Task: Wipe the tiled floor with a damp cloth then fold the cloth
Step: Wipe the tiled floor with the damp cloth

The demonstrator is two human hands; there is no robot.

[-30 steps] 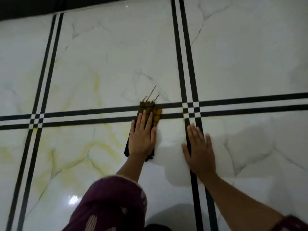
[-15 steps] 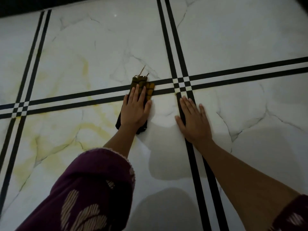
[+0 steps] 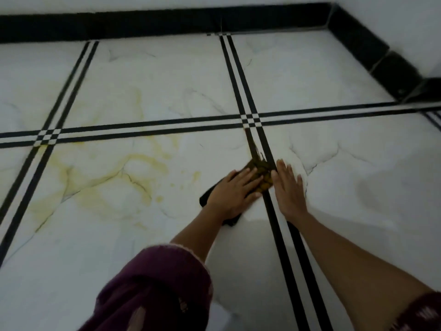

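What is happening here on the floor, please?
A person is wiping the white marble-patterned tiled floor. The left hand lies flat, fingers straight, on a dark cloth with yellow-brown checks and presses it onto the tile. The cloth's far end overlaps the double black stripe. The right hand rests flat on the floor close beside the cloth, on the other side of that stripe. The wiping step is under way; the final folding is not yet done.

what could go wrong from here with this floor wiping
1. The right hand lies flat on the glossy white marble-look tile floor; if damp there, it may slip.
2. The left hand presses the dark cloth with a mustard checked end by the black stripes; the yellowish marks farther left might get missed.
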